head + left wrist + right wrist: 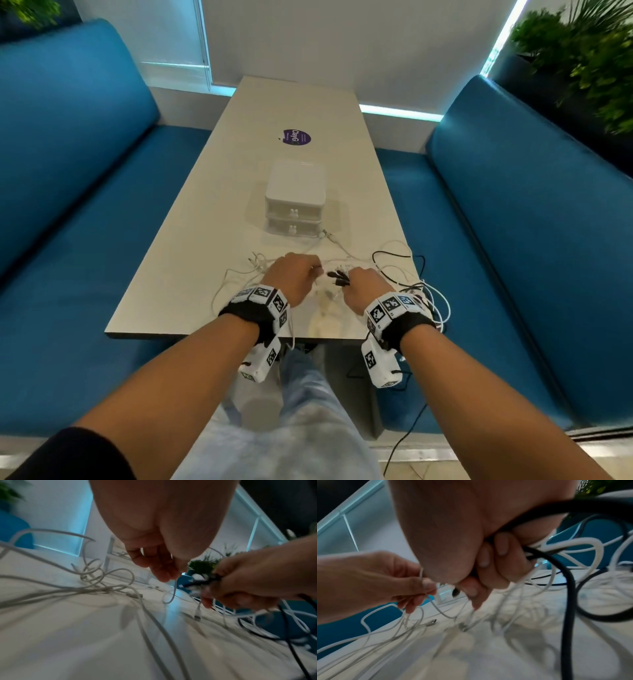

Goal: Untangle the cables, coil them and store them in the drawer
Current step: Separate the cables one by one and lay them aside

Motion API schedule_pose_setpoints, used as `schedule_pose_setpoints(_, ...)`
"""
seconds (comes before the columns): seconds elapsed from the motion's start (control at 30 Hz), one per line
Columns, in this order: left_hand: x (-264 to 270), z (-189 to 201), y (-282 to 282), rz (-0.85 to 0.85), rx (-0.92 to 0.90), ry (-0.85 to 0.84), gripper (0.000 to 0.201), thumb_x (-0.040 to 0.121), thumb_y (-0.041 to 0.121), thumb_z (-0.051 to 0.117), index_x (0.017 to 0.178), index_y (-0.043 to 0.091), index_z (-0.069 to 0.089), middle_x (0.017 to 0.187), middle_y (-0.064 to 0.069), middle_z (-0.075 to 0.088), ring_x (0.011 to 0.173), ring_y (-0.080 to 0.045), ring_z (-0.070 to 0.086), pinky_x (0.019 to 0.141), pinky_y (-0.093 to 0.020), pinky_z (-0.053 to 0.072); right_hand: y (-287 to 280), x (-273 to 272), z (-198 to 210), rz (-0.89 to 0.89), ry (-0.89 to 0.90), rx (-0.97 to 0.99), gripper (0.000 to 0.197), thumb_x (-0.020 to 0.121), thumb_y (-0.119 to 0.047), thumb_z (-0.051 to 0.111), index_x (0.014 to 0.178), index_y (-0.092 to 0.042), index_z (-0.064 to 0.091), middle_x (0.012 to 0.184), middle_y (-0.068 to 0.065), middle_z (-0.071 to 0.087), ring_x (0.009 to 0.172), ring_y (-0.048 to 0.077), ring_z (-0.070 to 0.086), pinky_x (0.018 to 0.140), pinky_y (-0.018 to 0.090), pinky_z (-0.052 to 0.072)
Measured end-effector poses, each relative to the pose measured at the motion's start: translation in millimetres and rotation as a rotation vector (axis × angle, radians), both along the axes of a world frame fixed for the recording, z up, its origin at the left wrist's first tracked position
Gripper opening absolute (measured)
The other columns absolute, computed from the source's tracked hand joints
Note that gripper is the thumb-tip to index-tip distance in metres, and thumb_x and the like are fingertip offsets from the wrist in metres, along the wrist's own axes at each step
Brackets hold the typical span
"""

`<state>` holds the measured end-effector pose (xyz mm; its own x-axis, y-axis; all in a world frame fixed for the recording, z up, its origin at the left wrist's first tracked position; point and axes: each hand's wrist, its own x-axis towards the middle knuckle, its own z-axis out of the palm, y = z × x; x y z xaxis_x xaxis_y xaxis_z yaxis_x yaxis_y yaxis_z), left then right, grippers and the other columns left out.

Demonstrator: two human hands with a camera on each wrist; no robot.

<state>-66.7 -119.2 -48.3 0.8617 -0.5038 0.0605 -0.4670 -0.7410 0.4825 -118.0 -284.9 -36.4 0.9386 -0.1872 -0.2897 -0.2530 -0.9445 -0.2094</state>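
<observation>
A tangle of thin white cables (pixel 239 274) and a black cable (pixel 397 255) spreads over the near end of the white table (pixel 171 274). My right hand (pixel 363 284) grips a bundle of black and white cables (pixel 568 574), with black plug ends (pixel 337 277) sticking out toward the left. My left hand (pixel 294 274) pinches a thin white cable (pixel 174 592) between thumb and fingertips, close to the right hand. A white two-drawer box (pixel 295 198) stands behind the hands, both drawers closed.
Blue benches (pixel 85 205) flank the table on both sides. A purple sticker (pixel 297 137) lies farther back on the tabletop. Some cables hang over the table's right edge (pixel 435 308). Plants (pixel 582 58) stand at the back right.
</observation>
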Motion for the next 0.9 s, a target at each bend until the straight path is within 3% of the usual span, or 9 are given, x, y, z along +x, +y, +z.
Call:
schedule_pose_setpoints(0.13,9,-5,6,0.305,-0.332,0.133,0.012,0.094,0.026,0.062,0.099,0.021,0.053,0.072,-0.001,0.070,0.071,-0.024,0.067,0.067,-0.035,0.053,-9,-7,-2,0.055,0.100,0.256,0.020,0.091,-0.026,0.052,0.100,-0.018,0.068,0.098,0.006,0.070,0.087,0.023,0.066,0.077,0.035,0.053)
schedule_pose_setpoints(0.23,1,-7,-5,0.233,-0.381,0.190,0.022,0.093,0.008,0.055,0.109,0.022,0.047,0.076,0.001,0.070,0.073,-0.019,0.068,0.066,-0.035,0.055,-2,-6,4,0.076,-0.029,0.425,0.021,0.090,-0.018,0.050,0.082,-0.024,0.068,0.076,-0.001,0.066,0.065,0.015,0.061,0.065,0.029,0.050)
schedule_pose_setpoints(0.33,-2,-22,-10,0.100,-0.317,0.269,0.039,0.089,-0.003,0.044,0.114,0.022,0.059,0.095,-0.003,0.071,0.091,-0.021,0.067,0.081,-0.038,0.055,3,0,8,0.069,-0.126,0.519,0.021,0.090,-0.013,0.049,0.084,-0.021,0.067,0.070,-0.001,0.062,0.059,0.014,0.056,0.056,0.026,0.045)
schedule_pose_setpoints(0.43,-2,-30,-7,0.065,-0.313,0.274,0.025,0.093,0.003,0.050,0.102,0.017,0.069,0.098,-0.005,0.073,0.092,-0.023,0.066,0.085,-0.038,0.053,5,4,6,0.056,-0.156,0.575,0.015,0.094,-0.016,0.052,0.088,-0.011,0.065,0.067,-0.002,0.059,0.056,0.013,0.051,0.054,0.026,0.041)
schedule_pose_setpoints(0.53,-2,-28,-8,0.082,-0.325,0.259,0.019,0.098,0.010,0.050,0.101,0.010,0.069,0.093,-0.007,0.071,0.088,-0.026,0.065,0.077,-0.034,0.048,9,5,3,0.036,-0.150,0.696,0.017,0.097,-0.019,0.052,0.093,-0.007,0.063,0.064,-0.002,0.056,0.058,0.013,0.049,0.055,0.029,0.040)
schedule_pose_setpoints(0.6,-4,-25,-6,0.076,-0.298,0.258,0.026,0.103,0.023,0.045,0.101,0.010,0.067,0.086,-0.008,0.069,0.083,-0.030,0.064,0.067,-0.035,0.043,11,4,4,0.010,-0.175,0.732,0.019,0.099,-0.022,0.051,0.097,-0.008,0.064,0.063,-0.003,0.054,0.056,0.011,0.047,0.052,0.025,0.038)
schedule_pose_setpoints(0.7,-10,-25,-7,0.020,-0.235,0.247,0.029,0.105,0.025,0.038,0.113,0.015,0.064,0.082,-0.006,0.064,0.073,-0.024,0.057,0.060,-0.030,0.034,10,6,6,-0.060,-0.255,0.772,0.022,0.100,-0.028,0.050,0.098,-0.014,0.067,0.060,-0.005,0.053,0.054,0.011,0.046,0.054,0.024,0.039)
schedule_pose_setpoints(0.77,-16,-25,-11,-0.069,-0.131,0.246,0.029,0.104,0.021,0.039,0.121,0.014,0.061,0.094,-0.010,0.068,0.079,-0.022,0.058,0.066,-0.030,0.040,10,9,6,-0.097,-0.287,0.791,0.021,0.100,-0.030,0.050,0.096,-0.020,0.069,0.058,-0.007,0.056,0.055,0.011,0.051,0.061,0.029,0.044)
schedule_pose_setpoints(0.9,-29,-26,-19,-0.268,0.164,0.170,0.033,0.100,0.012,0.042,0.131,0.007,0.050,0.123,-0.020,0.059,0.096,-0.038,0.063,0.086,-0.043,0.050,18,12,4,-0.129,-0.239,0.726,0.021,0.101,-0.024,0.046,0.098,-0.019,0.066,0.064,-0.003,0.069,0.062,0.007,0.065,0.066,0.027,0.051)
